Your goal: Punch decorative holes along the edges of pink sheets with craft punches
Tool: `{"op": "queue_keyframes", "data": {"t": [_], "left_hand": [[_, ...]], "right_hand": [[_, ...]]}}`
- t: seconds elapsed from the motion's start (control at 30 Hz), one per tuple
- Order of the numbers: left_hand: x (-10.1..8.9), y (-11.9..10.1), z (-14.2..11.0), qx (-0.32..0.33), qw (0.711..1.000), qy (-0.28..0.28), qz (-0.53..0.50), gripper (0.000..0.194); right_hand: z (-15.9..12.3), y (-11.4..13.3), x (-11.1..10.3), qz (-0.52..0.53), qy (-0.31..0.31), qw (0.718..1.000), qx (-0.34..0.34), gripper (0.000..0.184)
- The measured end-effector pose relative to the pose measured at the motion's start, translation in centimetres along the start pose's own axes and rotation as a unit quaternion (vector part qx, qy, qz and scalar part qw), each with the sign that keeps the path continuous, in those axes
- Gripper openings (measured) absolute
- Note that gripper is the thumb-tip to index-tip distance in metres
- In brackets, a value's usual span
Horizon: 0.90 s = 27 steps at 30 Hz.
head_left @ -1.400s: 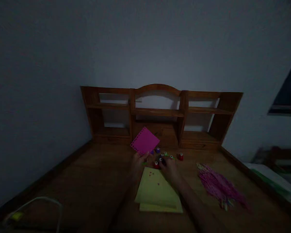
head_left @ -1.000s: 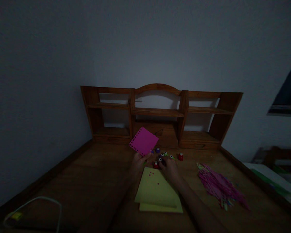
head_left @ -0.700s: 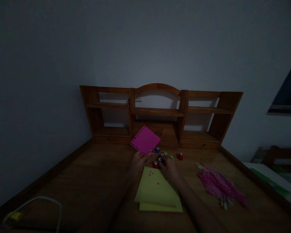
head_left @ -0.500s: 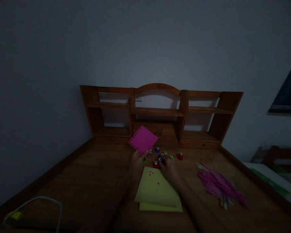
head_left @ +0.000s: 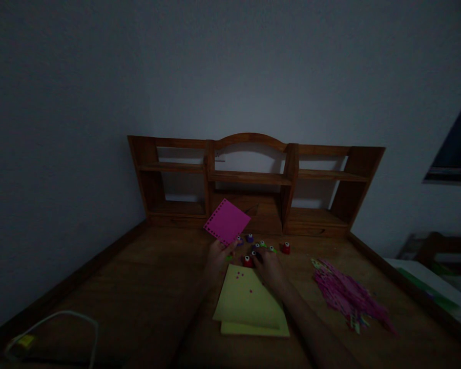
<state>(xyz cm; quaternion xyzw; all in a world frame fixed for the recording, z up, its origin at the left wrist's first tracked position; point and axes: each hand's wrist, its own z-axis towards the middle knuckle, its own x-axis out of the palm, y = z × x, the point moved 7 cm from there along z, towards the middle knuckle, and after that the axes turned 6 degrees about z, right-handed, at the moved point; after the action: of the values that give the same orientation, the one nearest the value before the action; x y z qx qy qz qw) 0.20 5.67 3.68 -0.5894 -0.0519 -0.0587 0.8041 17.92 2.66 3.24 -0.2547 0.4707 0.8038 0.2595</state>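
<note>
My left hand [head_left: 215, 254] pinches the near corner of a pink paper sheet [head_left: 227, 221], held up tilted above the desk. A row of small punched holes runs along the sheet's left edge and part of its near edge. My right hand [head_left: 269, 265] closes its fingers on a dark paper punch [head_left: 255, 254], whose top has a white ring. Just left of it stands a red punch [head_left: 248, 262]. Below both hands lie yellow paper sheets [head_left: 251, 307], overlapping, with several pink paper bits [head_left: 251, 291] on top. The dim light blurs finger details.
Several more punches stand behind my hands, among them a purple punch [head_left: 250, 238] and another red punch [head_left: 286, 248]. A heap of pink paper strips [head_left: 348, 292] lies to the right. A wooden shelf [head_left: 249, 178] backs the desk; a white cable [head_left: 72, 313] curves at lower left.
Almost nothing differs. Both hands keep their places, and the pink sheet stays raised in my left hand; the view has shifted very slightly.
</note>
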Motion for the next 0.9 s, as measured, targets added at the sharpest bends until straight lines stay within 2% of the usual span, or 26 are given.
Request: {"op": "queue_keyframes", "data": {"t": [0.37,0.9], "left_hand": [[0.18,-0.01,0.06,-0.002,1.000,0.017,-0.008,0.037],[0.00,0.44,0.09,-0.010,1.000,0.007,-0.001,0.038]], "right_hand": [[0.00,0.27,-0.18,-0.010,-0.001,1.000,-0.002,0.021],[0.17,-0.18,-0.08,-0.002,0.002,1.000,0.009,0.021]]}}
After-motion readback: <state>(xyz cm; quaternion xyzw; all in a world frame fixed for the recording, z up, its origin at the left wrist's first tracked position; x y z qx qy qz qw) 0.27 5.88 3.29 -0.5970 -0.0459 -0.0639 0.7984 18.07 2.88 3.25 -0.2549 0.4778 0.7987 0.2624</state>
